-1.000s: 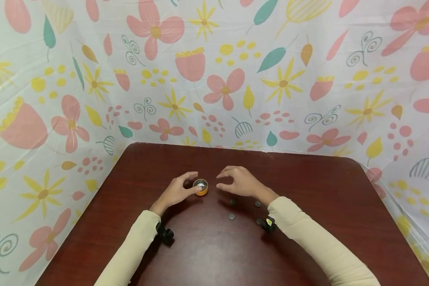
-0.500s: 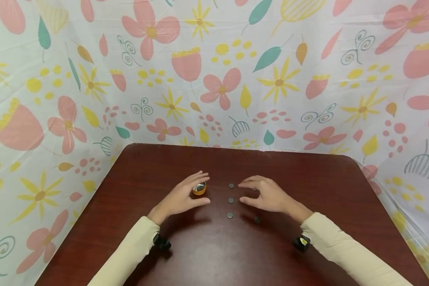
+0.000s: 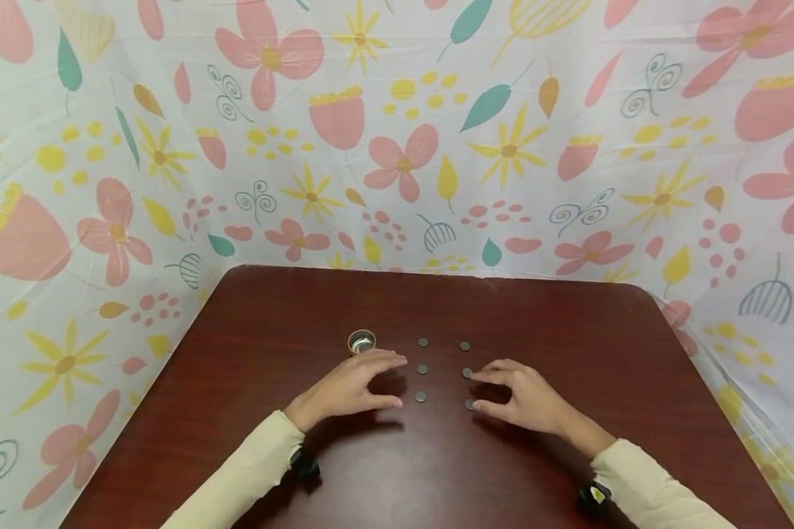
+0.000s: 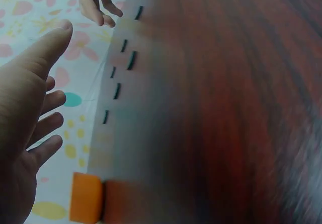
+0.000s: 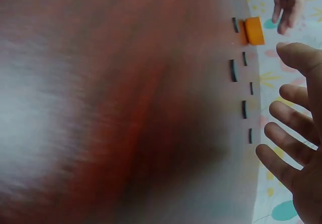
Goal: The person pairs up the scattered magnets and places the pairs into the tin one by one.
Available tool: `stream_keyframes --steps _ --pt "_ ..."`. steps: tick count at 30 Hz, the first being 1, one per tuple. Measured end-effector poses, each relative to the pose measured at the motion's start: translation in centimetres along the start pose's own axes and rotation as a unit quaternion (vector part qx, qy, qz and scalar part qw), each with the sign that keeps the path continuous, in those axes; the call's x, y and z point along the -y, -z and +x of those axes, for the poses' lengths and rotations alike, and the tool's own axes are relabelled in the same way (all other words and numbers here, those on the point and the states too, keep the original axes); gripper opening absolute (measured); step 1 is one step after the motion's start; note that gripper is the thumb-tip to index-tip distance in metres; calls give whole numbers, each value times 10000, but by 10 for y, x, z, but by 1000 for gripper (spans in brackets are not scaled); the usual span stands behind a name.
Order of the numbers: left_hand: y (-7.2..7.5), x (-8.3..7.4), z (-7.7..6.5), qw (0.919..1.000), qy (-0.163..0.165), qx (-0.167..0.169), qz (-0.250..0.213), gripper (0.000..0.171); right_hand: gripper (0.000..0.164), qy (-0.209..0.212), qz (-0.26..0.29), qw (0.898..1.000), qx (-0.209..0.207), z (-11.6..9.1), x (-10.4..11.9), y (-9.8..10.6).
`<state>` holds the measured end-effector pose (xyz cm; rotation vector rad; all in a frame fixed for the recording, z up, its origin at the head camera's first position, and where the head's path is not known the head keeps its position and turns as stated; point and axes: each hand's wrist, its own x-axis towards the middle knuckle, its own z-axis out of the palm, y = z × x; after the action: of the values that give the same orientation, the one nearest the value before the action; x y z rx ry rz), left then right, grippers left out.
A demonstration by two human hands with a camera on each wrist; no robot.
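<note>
Small dark grey round discs lie flat on the table in two columns of three. The left column has a far disc (image 3: 423, 342), a middle disc (image 3: 422, 369) and a near disc (image 3: 420, 397). My left hand (image 3: 347, 389) hovers left of it, fingers extended, thumb apart, holding nothing. In the right column are a far disc (image 3: 465, 346), a middle disc (image 3: 467, 373) and a near disc (image 3: 469, 405). Beside these my right hand (image 3: 532, 397) holds nothing, fingers spread in the right wrist view, fingertips overlapping the nearer two discs in the head view. A round orange tin (image 4: 86, 198) stands uncovered behind my left hand.
The dark red-brown table (image 3: 397, 470) has a glossy surface with a bright reflection near the front. A white flower-print cloth (image 3: 397, 147) hangs along its back and sides. A black wrist camera (image 3: 304, 465) sits on the left sleeve, another (image 3: 594, 498) on the right.
My left hand has let go of the tin and moved nearer the front. The right hand has drawn right and toward the front, uncovering discs. The head view has shifted slightly.
</note>
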<state>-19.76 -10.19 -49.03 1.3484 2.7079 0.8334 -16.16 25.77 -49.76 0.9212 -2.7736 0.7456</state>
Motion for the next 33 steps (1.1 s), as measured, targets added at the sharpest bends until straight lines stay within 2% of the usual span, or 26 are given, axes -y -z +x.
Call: stream_keyframes --steps 4,8,17,24,33 --pt "-10 3 4 9995 142 260 -82 76 46 13 -1 10000 45 -6 -2 -4" --pt "-17 5 8 9986 327 357 -210 74 41 40 24 10000 26 -6 -3 -7" --pt "-36 8 15 9975 354 484 -372 63 33 234 157 9996 0 -4 -6 -16" --pt "-44 12 18 9973 371 421 -483 51 28 173 271 9993 187 -1 -5 -22" --pt "-51 12 24 9975 416 288 -500 31 20 155 320 9993 85 1 -5 -25"
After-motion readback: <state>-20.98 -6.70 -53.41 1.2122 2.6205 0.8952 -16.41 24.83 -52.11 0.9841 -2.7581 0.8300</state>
